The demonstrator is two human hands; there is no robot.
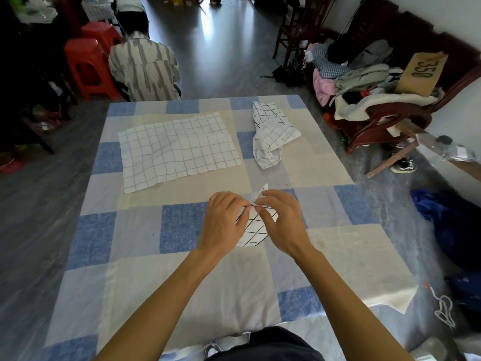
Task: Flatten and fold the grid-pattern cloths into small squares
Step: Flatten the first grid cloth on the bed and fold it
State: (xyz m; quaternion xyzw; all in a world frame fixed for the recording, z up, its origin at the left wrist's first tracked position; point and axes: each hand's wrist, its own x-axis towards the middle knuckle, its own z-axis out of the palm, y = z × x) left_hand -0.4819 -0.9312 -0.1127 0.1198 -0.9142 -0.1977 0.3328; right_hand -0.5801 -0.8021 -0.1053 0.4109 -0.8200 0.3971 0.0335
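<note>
My left hand (223, 220) and right hand (282, 222) are close together over the middle of the surface (135, 256), which is covered w/ a blue and cream check sheet. Both hands pinch the same black-grid cloth (253, 231) near its top, fingers curled, thumb and fingertips closed on the fabric. The rest of it hangs down btw. my hands; I cannot tell if its lower end rests on the sheet.

Farther away, on the left, a blue-grid cloth (179, 149) lies spread flat, a bit wrinkled. To its right, apart from it, a bunched cloth (273, 134) lies near the far right corner.

Behind the surface a person in a striped shirt (144, 69) sits w/ the back to me, beside red stools (86, 69).
</note>
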